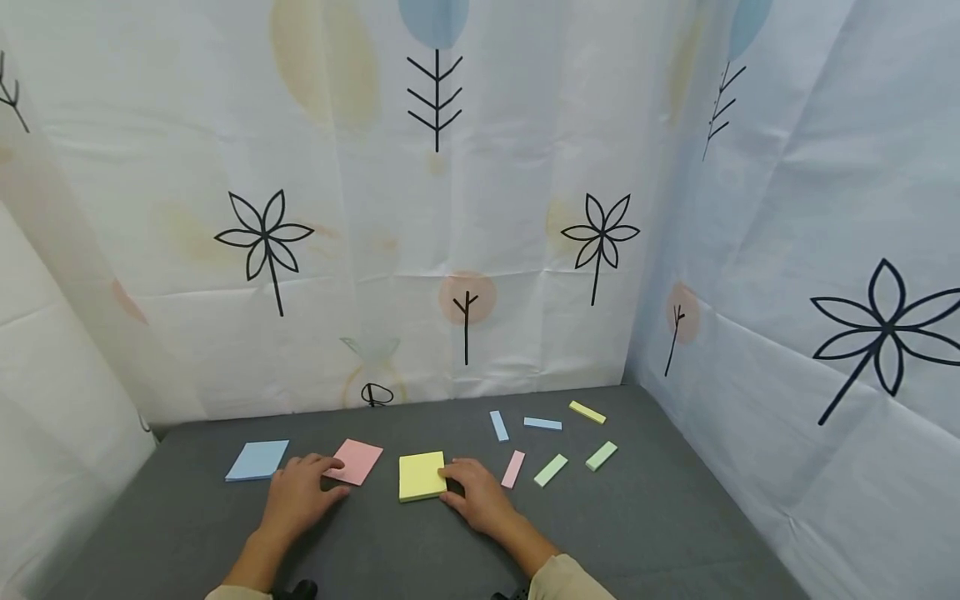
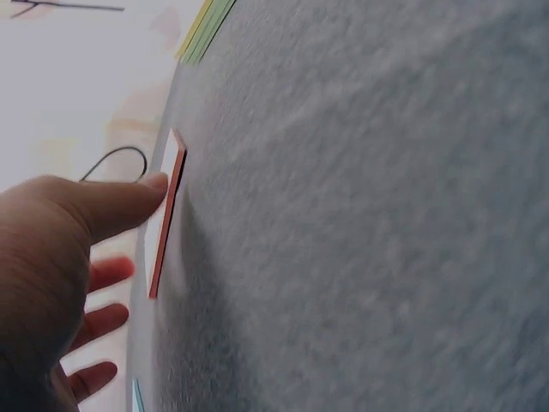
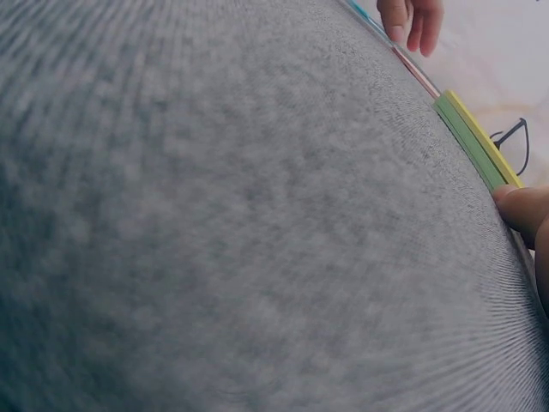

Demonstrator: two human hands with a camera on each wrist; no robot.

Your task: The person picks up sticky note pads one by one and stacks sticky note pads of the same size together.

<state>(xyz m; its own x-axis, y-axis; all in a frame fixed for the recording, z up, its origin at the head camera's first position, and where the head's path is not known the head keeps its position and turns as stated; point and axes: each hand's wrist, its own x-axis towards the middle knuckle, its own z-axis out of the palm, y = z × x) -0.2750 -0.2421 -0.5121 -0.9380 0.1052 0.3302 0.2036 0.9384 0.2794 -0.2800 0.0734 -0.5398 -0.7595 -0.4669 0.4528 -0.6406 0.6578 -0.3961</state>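
A square pink sticky note pad [image 1: 360, 462] lies on the grey table, and my left hand [image 1: 297, 495] is at its left side. That hand's fingers are loosely spread, with the thumb apart from them. Right of it sits a yellow sticky note pad [image 1: 418, 477] with green layers showing beneath the yellow in the right wrist view. My right hand [image 1: 480, 498] holds this pad at its right edge, index fingertip over the edge and thumb [image 3: 515, 204] at the near corner. The right hand's other fingers are hidden in the right wrist view.
A light blue sticky note pad [image 1: 258, 460] lies at the left. Several narrow note strips are scattered at the right, among them a pink strip [image 1: 513, 469], a green strip [image 1: 551, 471] and a yellow strip [image 1: 587, 412]. Printed white curtains [image 1: 510, 208] stand behind the table [image 1: 375, 550].
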